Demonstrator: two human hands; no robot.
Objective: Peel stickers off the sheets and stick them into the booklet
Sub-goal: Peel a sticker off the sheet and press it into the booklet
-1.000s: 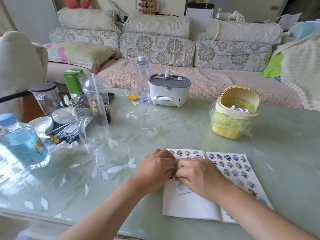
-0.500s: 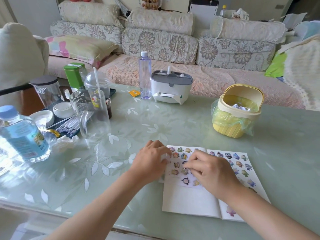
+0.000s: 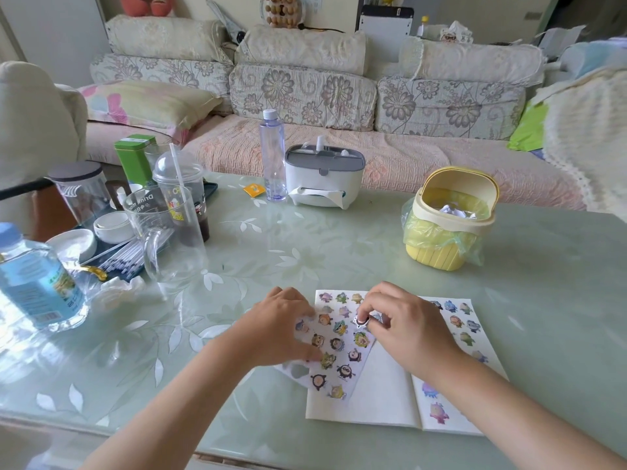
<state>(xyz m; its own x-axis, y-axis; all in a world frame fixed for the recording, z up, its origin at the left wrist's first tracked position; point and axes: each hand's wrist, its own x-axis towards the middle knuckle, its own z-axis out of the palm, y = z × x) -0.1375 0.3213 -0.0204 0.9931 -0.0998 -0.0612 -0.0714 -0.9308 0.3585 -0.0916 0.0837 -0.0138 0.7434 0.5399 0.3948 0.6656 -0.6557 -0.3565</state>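
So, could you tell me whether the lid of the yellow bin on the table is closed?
No, the yellow bin has its lid tipped up, and crumpled white paper shows inside.

The clear glass jug [image 3: 163, 232], left on the table [image 3: 339, 239], has "Drink mo…" printed near its rim, perhaps "more". The label on the near-left water bottle [image 3: 37, 283] is too blurred to read.

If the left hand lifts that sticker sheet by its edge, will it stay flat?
Probably not: the sticker sheet looks thin and its corner under the left hand bends upward, so it likely droops. Its peeled-out holes may make it tear-prone.
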